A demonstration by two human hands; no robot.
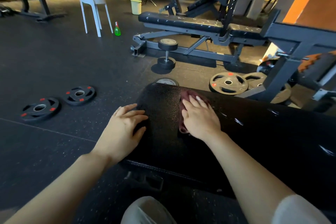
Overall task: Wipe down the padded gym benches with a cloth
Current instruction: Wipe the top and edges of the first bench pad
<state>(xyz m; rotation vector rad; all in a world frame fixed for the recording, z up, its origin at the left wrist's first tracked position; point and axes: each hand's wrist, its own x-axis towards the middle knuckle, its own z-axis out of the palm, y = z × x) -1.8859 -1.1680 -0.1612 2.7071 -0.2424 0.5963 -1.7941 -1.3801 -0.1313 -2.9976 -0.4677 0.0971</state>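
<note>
- We see the near padded bench point(163, 123), a black worktop, running from the centre of the view off to the right, its end toward the left.
- Our right hand point(200, 116) lies flat on a dark red cloth point(183, 96), fingers straight and pressing it onto the pad near the bench's left end; the cloth shows beyond the fingertips and along the hand's left edge.
- Our left hand point(123, 125) rests on the rounded left end of the same pad, fingers spread and relaxed, the thumb lying on the padding; it grips nothing.
- White scuffs mark the pad to the right of the cloth.
- A second padded bench point(181, 21), also scuffed, stands farther off on a grey frame.
- A dumbbell point(167, 54) stands upright on the floor just near that frame.
- Two black weight plates point(58, 102) with red marks lie on the floor point(63, 56) to the left; more plates point(228, 82) lie to the right, beyond the near bench.
- Far left of centre stand a white stool point(94, 12) and, just beside it, a green spray bottle point(117, 29); a pale bin point(136, 6) stands farther back.
</note>
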